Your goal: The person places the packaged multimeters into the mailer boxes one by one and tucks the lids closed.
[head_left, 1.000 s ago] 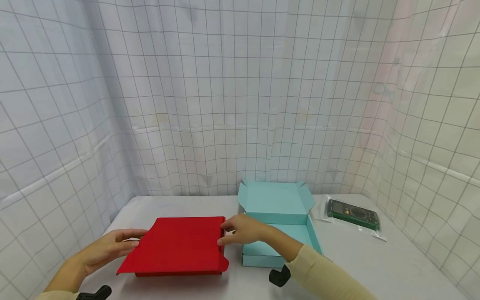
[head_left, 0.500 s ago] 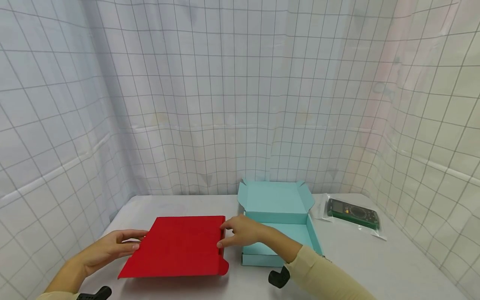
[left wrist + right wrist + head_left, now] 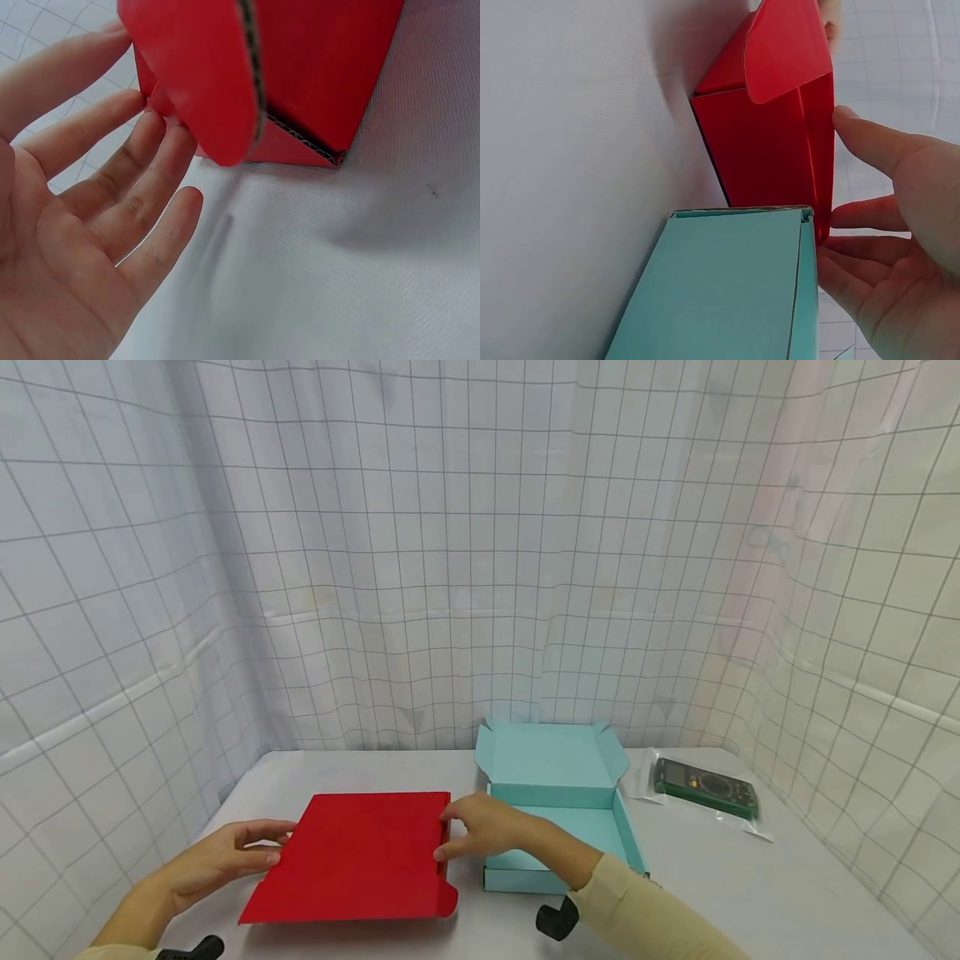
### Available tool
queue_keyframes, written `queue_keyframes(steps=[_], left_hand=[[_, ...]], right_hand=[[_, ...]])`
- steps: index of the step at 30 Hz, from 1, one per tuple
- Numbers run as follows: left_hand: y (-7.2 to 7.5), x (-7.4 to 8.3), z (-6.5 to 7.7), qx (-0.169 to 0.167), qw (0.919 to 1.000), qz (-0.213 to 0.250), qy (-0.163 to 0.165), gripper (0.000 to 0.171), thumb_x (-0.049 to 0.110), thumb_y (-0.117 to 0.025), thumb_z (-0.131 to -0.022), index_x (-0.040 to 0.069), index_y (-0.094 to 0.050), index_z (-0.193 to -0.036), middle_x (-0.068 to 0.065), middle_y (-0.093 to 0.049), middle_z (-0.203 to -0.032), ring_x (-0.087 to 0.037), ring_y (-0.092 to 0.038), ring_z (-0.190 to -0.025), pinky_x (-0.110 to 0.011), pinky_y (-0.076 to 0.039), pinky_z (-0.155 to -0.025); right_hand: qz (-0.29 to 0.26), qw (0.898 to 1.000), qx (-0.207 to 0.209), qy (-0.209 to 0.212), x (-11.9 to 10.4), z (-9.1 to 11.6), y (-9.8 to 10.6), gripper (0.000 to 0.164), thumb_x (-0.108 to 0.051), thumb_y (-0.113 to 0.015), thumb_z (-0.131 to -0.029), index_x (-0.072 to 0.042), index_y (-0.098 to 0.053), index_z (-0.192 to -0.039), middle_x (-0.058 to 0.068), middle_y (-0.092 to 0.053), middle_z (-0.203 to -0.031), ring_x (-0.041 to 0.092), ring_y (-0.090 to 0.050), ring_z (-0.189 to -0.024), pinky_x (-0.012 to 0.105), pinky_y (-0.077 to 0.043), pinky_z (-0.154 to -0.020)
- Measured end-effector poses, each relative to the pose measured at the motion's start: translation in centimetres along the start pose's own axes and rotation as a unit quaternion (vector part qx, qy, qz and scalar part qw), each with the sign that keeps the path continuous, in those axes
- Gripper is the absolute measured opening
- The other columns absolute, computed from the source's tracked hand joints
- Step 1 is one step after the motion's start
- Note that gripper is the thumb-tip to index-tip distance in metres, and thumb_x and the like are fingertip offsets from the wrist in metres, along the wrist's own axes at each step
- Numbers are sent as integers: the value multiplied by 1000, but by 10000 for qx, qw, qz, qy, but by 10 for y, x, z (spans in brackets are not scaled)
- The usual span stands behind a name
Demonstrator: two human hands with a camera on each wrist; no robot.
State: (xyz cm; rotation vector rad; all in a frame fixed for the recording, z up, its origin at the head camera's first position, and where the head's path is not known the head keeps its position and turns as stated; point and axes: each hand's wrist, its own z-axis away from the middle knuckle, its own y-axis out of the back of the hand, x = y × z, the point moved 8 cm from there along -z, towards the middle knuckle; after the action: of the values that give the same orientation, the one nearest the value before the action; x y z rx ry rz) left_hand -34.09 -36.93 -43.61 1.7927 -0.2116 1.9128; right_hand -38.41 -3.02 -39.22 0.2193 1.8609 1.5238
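Red box (image 3: 360, 856) is seen lower ctr-L of frame; its sides are touched by L hand (image 3: 210, 864) & R hand (image 3: 487, 827), fingers (image 3: 161, 244) held apart on both; open teal box (image 3: 525, 881) is seen lower ctr-R.

A pale teal box (image 3: 558, 797) stands right of centre on the white surface (image 3: 795, 885) in front of me, its lid (image 3: 553, 756) tipped back toward the curtain with the side flaps spread, and brown cardboard showing along one edge in my right wrist view. Farther to my right, near the back, I see a dark green multimeter (image 3: 707, 789) lying face up and slantwise in a clear plastic bag (image 3: 643, 781), its round dial and small screen showing through. A pale curtain (image 3: 480, 568) printed with thin dark grid lines hangs behind and on both sides.
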Motion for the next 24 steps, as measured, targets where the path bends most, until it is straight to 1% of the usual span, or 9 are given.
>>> queue_keyframes(steps=[5, 10, 16, 19, 24], left_hand=[[0, 0, -1, 100, 9999, -122, 31, 59, 16, -59, -103, -5, -37, -154, -16, -55, -133, -27, -55, -120, -45, -51, -97], [-2, 0, -1, 107, 9997, -222, 11, 62, 15, -61, -102, -3, -35, -155, -18, -55, -130, -28, -57, -117, -43, -53, -96], [-3, 0, -2, 101, 9995, -282, -108, 62, 11, -62, -101, -4, -34, -154, -20, -56, -126, -31, -61, -113, -40, -54, -94], [-3, 0, -3, 106, 9995, -280, -136, 62, 10, -62, -101, -4, -33, -154, -20, -57, -125, -32, -62, -112, -39, -55, -94], [-4, -4, -3, 132, 9996, -251, -71, 63, 11, -62, -102, -3, -32, -156, -19, -56, -127, -32, -60, -114, -39, -54, -94]], right_hand=[[83, 10000, 34, -7, -3, 1, -1, 56, -38, -80, -91, -5, -67, -134, -2, -68, -125, 17, -62, -114, 19, -53, -84], [242, 9997, 92, -1, -3, 0, -3, 56, -38, -81, -91, -5, -68, -133, -4, -67, -126, 15, -62, -115, 19, -52, -87], [463, 9988, 139, -120, -4, 0, -4, 57, -40, -81, -90, -5, -68, -134, -1, -65, -134, 13, -58, -122, 21, -52, -92], [500, 9984, 158, -210, -5, 1, -5, 58, -40, -82, -89, -5, -69, -133, 1, -64, -136, 15, -56, -126, 23, -52, -93], [416, 9982, 216, -366, -3, 3, -8, 60, -42, -82, -88, -7, -68, -134, 3, -61, -141, 19, -54, -130, 26, -53, -93]])
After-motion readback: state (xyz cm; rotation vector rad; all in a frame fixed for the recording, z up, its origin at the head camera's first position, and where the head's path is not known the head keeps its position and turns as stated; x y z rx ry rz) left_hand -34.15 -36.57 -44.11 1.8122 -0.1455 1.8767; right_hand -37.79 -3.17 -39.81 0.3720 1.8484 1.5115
